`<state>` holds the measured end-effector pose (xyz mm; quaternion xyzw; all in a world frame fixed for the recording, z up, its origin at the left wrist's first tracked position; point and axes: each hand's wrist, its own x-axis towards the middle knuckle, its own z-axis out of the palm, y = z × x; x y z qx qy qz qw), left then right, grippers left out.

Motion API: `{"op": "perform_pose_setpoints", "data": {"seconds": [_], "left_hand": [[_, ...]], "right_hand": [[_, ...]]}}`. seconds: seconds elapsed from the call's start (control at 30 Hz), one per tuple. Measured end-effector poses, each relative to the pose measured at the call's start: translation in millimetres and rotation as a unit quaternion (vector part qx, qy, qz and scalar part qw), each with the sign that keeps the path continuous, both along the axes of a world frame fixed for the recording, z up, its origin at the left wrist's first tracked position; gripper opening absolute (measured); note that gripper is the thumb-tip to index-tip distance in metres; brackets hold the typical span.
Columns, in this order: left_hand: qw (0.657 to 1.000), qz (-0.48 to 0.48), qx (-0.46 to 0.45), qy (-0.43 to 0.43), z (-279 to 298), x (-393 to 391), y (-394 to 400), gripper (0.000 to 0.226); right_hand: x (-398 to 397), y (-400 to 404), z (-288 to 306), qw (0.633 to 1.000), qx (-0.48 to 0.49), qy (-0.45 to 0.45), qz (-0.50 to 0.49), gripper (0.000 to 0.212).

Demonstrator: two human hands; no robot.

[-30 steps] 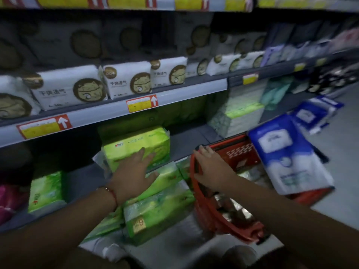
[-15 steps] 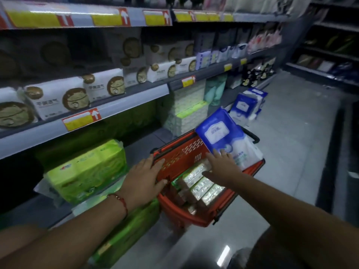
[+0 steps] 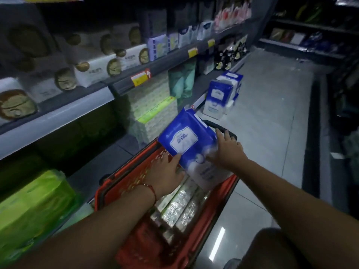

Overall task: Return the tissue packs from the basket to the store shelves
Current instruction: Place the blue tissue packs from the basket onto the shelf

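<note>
Hands have moved since a moment ago: the left hand (image 3: 167, 172) has left the basket's rim and now presses against the near left side of the blue pack (image 3: 191, 150), and the right hand (image 3: 226, 150) has slid up onto its right side. So both hands are now on the same pack, which looks like the start of lifting it out. The left grip has its fingers and thumb curled around the pack's lower edge. The right grip lies over the pack's right side with fingers spread; I cannot tell if they wrap around it. The blue pack stands tilted at the far end of the red basket (image 3: 124, 185), sticking up above the rim, close to the black handle (image 3: 219, 126). Under it and nearer the person, the basket holds a row of long shiny tissue packs (image 3: 180, 202) lying side by side, so most of the job is not done yet. More blue packs (image 3: 221, 94) of the same kind stand by the far edge of the bottom shelf (image 3: 108, 162), so that is likely where this one belongs. Green packs (image 3: 33, 206) sit at the near left end of that shelf, and white packs fill the shelf above.
</note>
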<state>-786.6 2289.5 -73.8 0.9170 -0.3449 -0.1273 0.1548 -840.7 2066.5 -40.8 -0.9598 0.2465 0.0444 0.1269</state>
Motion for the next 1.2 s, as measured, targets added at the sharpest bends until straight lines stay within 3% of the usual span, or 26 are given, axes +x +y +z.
{"op": "perform_pose_setpoints", "data": {"seconds": [0.1,0.17,0.27,0.37,0.43,0.5,0.57,0.63,0.73,0.83,0.93,1.03,1.2], "left_hand": [[0.969,0.060,-0.134,0.199,-22,16,-21,0.064],[0.921,0.101,-0.224,0.303,-28,20,-28,0.057],[0.865,0.143,-0.293,0.382,-20,20,-29,0.051],[0.838,0.168,-0.354,0.379,22,18,-17,0.051],[0.815,0.178,-0.383,0.397,75,15,-6,0.061],[0.822,0.168,-0.385,0.385,136,15,7,0.069],[0.834,0.142,-0.356,0.396,192,15,18,0.071],[0.826,0.126,-0.314,0.451,248,9,23,0.065],[0.815,0.106,-0.265,0.503,316,-5,17,0.058],[0.826,0.059,-0.253,0.500,368,-16,-10,0.060],[0.835,0.029,-0.246,0.490,403,-25,-58,0.061],[0.838,0.006,-0.249,0.486,425,-38,-115,0.068],[0.820,0.031,-0.268,0.505,446,-65,-194,0.059]], "right_hand": [[20,-22,-22,0.986,0.161,-0.028,-0.018,0.119],[26,-34,-34,0.978,0.197,-0.068,-0.027,0.103],[20,-28,-20,0.953,0.279,-0.106,-0.054,0.073],[0,-5,12,0.849,0.487,-0.154,-0.132,0.053],[-19,14,47,0.787,0.564,-0.152,-0.199,0.053],[-38,34,94,0.740,0.608,-0.142,-0.252,0.063],[-59,52,150,0.708,0.632,-0.138,-0.284,0.067],[-79,68,208,0.690,0.643,-0.144,-0.299,0.064],[-106,77,276,0.680,0.642,-0.161,-0.316,0.062],[-127,62,317,0.666,0.639,-0.182,-0.339,0.072],[-144,22,339,0.645,0.650,-0.203,-0.348,0.081],[-158,-29,362,0.639,0.653,-0.225,-0.338,0.072],[-185,-100,400,0.622,0.644,-0.251,-0.368,0.064]]}}
